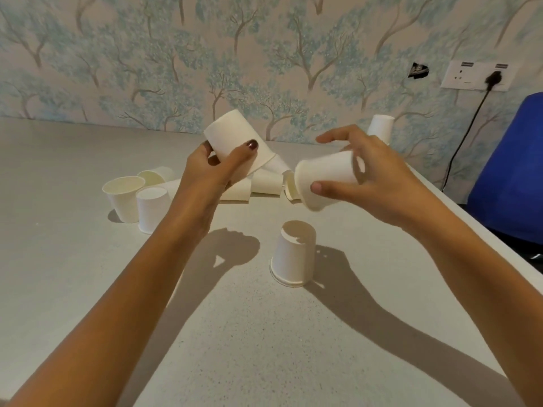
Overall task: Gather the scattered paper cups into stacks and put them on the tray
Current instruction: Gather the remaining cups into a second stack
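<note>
Both hands full
Your left hand [210, 171] grips the tilted cup [232, 138], right hand [376, 183] the sideways cup [326, 176], above the upturned cup [293, 255].

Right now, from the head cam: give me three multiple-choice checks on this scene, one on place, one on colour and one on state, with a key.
1. Where does the far cup stand?
A) on a tray
B) on the table, by the wall
C) inside another cup

2. What colour is the chair?
A) red
B) blue
C) green

3. How does the nearest cup stand?
A) upright
B) on its side
C) upside down

Key:
1 B: it stands at the table's back edge, beyond the right hand.
2 B: blue shows past the table's right edge.
3 C: its base faces up, with the rim on the table.
</note>
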`<state>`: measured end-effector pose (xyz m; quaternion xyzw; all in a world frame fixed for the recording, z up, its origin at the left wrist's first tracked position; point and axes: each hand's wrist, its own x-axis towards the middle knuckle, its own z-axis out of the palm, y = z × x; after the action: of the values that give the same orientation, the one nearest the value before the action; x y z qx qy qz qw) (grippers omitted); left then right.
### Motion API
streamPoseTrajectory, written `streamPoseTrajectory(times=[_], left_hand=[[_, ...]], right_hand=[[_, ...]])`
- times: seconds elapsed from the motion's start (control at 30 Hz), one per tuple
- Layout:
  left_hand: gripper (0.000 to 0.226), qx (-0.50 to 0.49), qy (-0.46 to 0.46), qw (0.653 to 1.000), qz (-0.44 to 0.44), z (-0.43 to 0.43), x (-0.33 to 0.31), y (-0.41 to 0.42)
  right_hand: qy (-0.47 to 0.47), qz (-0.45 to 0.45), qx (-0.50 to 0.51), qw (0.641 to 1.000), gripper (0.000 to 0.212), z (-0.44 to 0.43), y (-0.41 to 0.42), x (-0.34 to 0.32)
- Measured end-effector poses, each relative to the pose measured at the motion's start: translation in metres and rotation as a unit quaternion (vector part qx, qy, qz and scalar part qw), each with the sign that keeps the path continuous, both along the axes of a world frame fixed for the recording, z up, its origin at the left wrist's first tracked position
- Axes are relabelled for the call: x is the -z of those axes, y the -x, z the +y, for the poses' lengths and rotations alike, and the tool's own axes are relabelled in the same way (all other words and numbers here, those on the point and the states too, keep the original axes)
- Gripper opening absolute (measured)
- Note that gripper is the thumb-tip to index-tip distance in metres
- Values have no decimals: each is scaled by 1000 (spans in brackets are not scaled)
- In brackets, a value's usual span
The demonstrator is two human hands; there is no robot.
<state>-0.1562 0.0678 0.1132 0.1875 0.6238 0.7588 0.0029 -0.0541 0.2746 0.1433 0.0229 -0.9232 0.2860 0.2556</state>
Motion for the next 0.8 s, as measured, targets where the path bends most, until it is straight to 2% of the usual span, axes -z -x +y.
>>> streamPoseTrajectory(times=[0.1,0.23,0.37,0.63,0.8], left_hand=[[61,-7,32,999,36,7,-3,-8],[70,-6,83,991,107,12,3,-19],[65,14,123,985,117,20,14,-24],[63,47,234,960,144,31,42,-29],[77,72,292,944,133,36,64,-27]], right_hand=[[40,-66,-32,996,80,-14,-8,5],[42,-111,-38,992,88,-25,0,28],[82,-131,-71,985,86,-27,11,55],[120,-205,-71,969,88,-23,13,86],[132,-285,-48,948,79,-8,7,89]])
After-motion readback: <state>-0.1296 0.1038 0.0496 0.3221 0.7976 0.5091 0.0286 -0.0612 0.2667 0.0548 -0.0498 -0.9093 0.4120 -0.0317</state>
